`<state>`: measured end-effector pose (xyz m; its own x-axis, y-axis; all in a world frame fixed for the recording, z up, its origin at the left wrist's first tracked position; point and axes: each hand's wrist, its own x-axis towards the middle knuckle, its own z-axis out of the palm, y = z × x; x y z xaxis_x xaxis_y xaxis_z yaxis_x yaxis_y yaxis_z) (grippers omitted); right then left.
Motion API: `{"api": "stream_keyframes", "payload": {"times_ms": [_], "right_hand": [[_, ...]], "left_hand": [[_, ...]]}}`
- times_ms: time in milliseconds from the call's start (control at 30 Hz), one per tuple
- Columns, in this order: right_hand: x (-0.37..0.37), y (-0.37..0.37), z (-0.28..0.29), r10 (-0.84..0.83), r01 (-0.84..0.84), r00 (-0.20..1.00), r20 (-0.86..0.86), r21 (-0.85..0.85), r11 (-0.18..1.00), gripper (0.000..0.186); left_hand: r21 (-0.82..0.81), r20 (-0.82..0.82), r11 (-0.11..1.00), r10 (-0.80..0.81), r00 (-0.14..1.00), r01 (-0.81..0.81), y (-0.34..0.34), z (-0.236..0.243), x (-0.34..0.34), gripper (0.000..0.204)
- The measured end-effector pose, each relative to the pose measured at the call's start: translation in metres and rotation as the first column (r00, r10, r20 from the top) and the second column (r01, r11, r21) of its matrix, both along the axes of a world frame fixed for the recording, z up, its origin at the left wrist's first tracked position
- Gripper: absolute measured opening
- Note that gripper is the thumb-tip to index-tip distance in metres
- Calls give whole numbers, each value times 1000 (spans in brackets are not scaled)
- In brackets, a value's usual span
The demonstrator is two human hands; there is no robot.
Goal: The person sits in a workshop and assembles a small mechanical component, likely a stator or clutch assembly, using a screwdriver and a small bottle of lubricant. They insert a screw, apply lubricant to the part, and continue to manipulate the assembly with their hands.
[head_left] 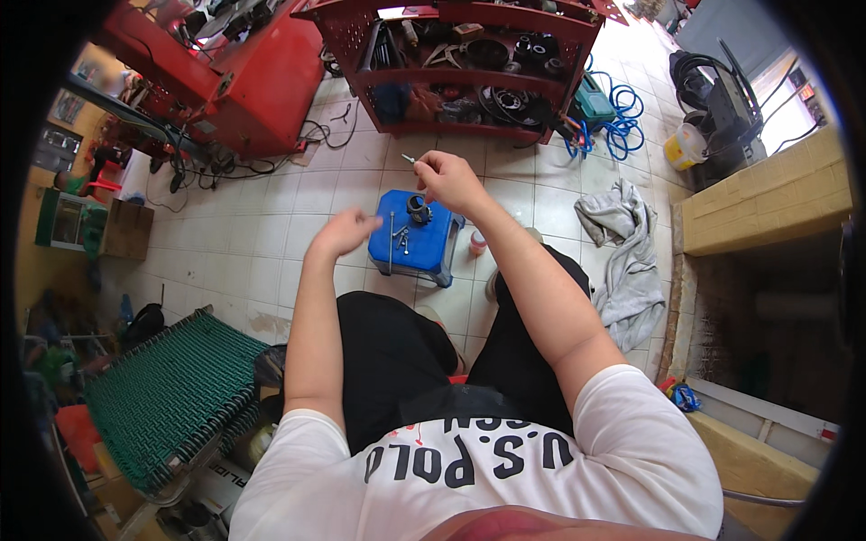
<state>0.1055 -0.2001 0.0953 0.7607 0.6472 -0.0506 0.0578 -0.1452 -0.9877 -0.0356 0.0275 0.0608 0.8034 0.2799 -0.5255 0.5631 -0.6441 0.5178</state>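
Observation:
My right hand (446,180) is raised over the far edge of a small blue plastic stool (429,256). Its fingertips pinch a small metal bolt (409,159), which points out to the left. On the stool below stands a dark, hollow, round metal part (419,209). Several small bolts (403,239) lie loose near it, beside a long thin metal rod (391,242). My left hand (343,233) hovers at the stool's left side, its fingers stretched toward the stool and slightly blurred. Nothing shows in it.
A small bottle (477,242) stands right of the stool. Grey cloth (622,243) lies on the tiled floor. Beyond are a red tool cart (451,77), a blue hose (622,126) and a white bucket (684,146). At left sits a green woven seat (171,392).

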Motion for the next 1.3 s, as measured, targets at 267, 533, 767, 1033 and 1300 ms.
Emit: {"api": "stream_keyframes", "payload": {"times_ms": [267,533,767,1033,1300], "right_hand": [[-5,-2,7,23,-19,998,52,-64,998,30],[-4,-3,5,29,-23,997,76,-70,997,29],[-6,-2,7,39,-32,996,82,-84,996,29],[-8,2,5,51,-43,995,87,-88,995,27],[-8,-1,5,64,-54,993,104,-96,994,29]], "left_hand": [[-181,-719,983,-110,686,-33,9,-78,-56,58],[-28,-556,912,-354,752,409,-21,-44,-37,58],[8,-537,907,-353,767,422,-25,-40,-44,56],[21,-573,901,-345,744,434,-27,-30,-45,60],[-31,-615,898,-364,699,440,-38,-9,-40,60]]}}
